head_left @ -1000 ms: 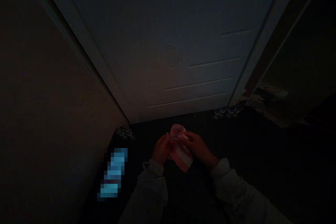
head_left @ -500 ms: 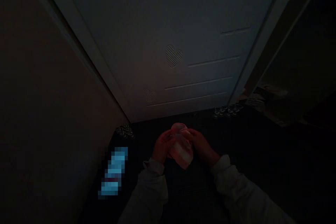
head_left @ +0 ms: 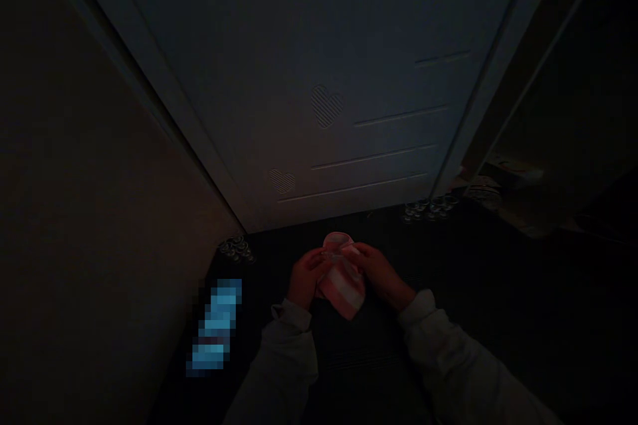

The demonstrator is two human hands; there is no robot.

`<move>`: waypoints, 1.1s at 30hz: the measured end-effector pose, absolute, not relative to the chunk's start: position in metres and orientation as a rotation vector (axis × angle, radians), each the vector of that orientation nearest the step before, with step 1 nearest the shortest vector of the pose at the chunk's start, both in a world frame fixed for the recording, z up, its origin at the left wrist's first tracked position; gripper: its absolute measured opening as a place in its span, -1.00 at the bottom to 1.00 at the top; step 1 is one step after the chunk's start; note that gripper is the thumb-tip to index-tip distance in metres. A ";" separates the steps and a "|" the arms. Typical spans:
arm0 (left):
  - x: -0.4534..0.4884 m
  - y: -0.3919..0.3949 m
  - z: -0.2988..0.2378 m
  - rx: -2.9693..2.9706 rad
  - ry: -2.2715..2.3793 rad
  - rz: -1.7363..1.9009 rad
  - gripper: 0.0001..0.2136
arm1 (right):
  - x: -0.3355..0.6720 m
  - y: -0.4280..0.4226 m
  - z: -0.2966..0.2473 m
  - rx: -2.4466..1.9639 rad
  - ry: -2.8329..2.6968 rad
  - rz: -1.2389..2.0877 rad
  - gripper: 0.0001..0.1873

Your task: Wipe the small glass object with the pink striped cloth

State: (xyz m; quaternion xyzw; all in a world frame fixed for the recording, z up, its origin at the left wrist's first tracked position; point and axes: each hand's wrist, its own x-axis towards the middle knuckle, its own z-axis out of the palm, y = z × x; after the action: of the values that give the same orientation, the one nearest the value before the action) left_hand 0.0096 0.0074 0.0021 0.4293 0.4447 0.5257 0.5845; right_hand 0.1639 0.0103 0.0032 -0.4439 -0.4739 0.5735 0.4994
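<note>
Pink cloth (head_left: pixel 345 282) w/ paler bands is sitting on the dark surface (head_left: pixel 366 372), centre, betw. both hands, rounded top end pointing twd the pale panel (head_left: pixel 249 53). L hand (head_left: pixel 305 276) is pinching its upper L side, thumb & fingers bent in; R hand (head_left: pixel 379 273) is pinching the upper R edge, fingertips partly hidden in folds.

Vs 1 s ago: L fingers are now lying over the cloth instead of standing up at its side; R hand is gripping nearer the edge, no longer reaching across the top. Cloth's lower tip is sitting a bit higher in view. Vs half a sec ago: grips looking abt same, view shifting only slightly.

Edges: surface's back edge is running along the panel's foot, just beyond the cloth; L edge is following the brownish wall (head_left: pixel 100 199). L ring cluster (head_left: pixel 236 250) is filling the back L corner, R ring cluster (head_left: pixel 429 209) is standing by the panel's R foot. Lit blue item, pixelated (head_left: pixel 219 325), is lying L of the L sleeve (head_left: pixel 286 362).

Room: dark surface is stretching wide past the R sleeve (head_left: pixel 448 348), too dim for detail; L side is running narrower.
</note>
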 end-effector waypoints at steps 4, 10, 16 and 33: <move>0.008 0.009 -0.001 1.022 1.086 1.219 -0.69 | 0.164 0.011 0.002 -1.068 -1.160 1.380 -0.74; 0.009 0.009 0.002 1.088 1.166 1.207 -0.80 | 0.163 0.010 0.002 -1.076 -1.176 1.384 -0.75; 0.011 0.009 0.002 1.088 1.121 1.198 -0.76 | 0.164 0.011 0.004 -1.095 -1.173 1.373 -0.74; 0.008 0.013 -0.008 1.141 1.050 1.254 -0.68 | 0.166 0.012 0.002 -1.069 -1.100 1.403 -0.70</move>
State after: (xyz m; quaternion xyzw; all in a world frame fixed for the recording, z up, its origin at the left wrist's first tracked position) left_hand 0.0080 0.0125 -0.0084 0.4807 0.4420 0.5282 0.5428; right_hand 0.1660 0.0116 0.0021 -0.4432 -0.4564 0.5817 0.5068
